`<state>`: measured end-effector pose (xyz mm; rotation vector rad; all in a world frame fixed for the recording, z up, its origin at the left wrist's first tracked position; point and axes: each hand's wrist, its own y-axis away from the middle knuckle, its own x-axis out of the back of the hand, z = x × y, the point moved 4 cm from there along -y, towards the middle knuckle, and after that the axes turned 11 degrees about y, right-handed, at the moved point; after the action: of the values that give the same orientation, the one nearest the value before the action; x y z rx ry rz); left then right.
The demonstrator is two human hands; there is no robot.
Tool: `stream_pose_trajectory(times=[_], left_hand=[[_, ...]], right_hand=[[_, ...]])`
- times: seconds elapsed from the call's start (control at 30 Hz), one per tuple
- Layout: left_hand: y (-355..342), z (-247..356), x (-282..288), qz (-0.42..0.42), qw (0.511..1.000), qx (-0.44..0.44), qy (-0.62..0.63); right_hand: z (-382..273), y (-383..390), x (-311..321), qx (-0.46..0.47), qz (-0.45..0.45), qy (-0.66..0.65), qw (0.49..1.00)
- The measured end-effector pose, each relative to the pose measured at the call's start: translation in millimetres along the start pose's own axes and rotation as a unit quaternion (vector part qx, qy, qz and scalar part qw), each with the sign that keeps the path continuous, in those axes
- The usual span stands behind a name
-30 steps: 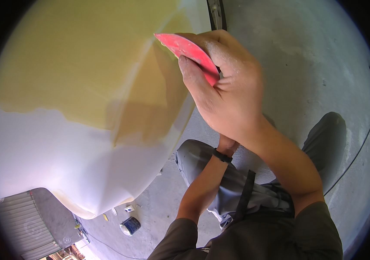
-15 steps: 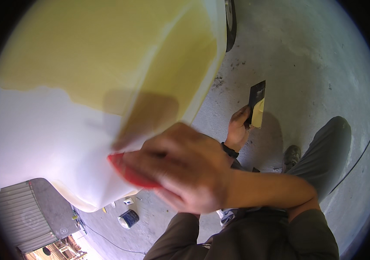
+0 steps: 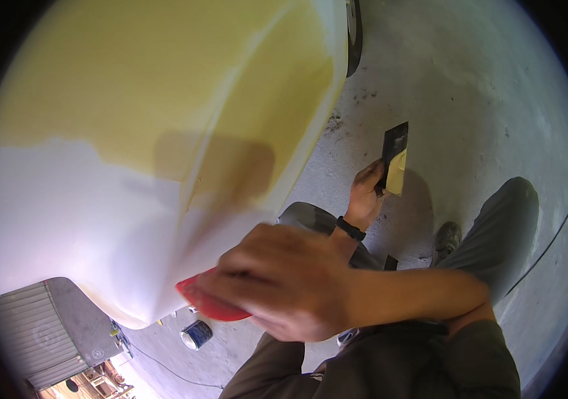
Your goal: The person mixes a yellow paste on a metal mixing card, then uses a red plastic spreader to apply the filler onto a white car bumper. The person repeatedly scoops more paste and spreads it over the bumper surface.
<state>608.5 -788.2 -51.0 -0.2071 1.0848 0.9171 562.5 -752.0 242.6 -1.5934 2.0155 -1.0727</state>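
Observation:
My right hand [image 3: 284,282] reaches across to the left and grips a red, curved-edged spreader [image 3: 214,298], partly hidden by the fingers. The spreader is at the lower part of a white vehicle body panel [image 3: 51,206]; whether it touches cannot be told. Yellow filler [image 3: 111,86] coats the panel's upper area, and a ridge runs down through it. Farther right, my left hand [image 3: 365,189], below a black wristband, holds a flat black putty knife [image 3: 395,139] upright over the floor. A lump of yellow filler [image 3: 396,174] sits on its blade.
A wheel [image 3: 355,40] shows at the top beside the panel. A dark-blue can [image 3: 197,335] with a pale end lies or stands on the concrete floor [image 3: 470,100]. Thin cables [image 3: 553,243] cross the floor. My knee [image 3: 520,196] and shoe [image 3: 448,241] are at right.
My right hand has moved down with the red spreader, toward the panel's lower edge. The left hand and putty knife have hardly moved.

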Motion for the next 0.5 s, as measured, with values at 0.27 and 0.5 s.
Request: stream_pose_trajectory(times=[0.27, 0.5], left_hand=[[24.7, 14.5, -27.7, -0.014, 0.995, -0.030, 0.092], [22.7, 39.4, -36.0, -0.159, 0.972, -0.077, 0.154]], right_hand=[[87.8, 44.2, 147.1, -0.037, -0.111, 0.331, 0.936], [115.3, 96.5, 156.6, -0.009, -0.155, 0.426, 0.891]])
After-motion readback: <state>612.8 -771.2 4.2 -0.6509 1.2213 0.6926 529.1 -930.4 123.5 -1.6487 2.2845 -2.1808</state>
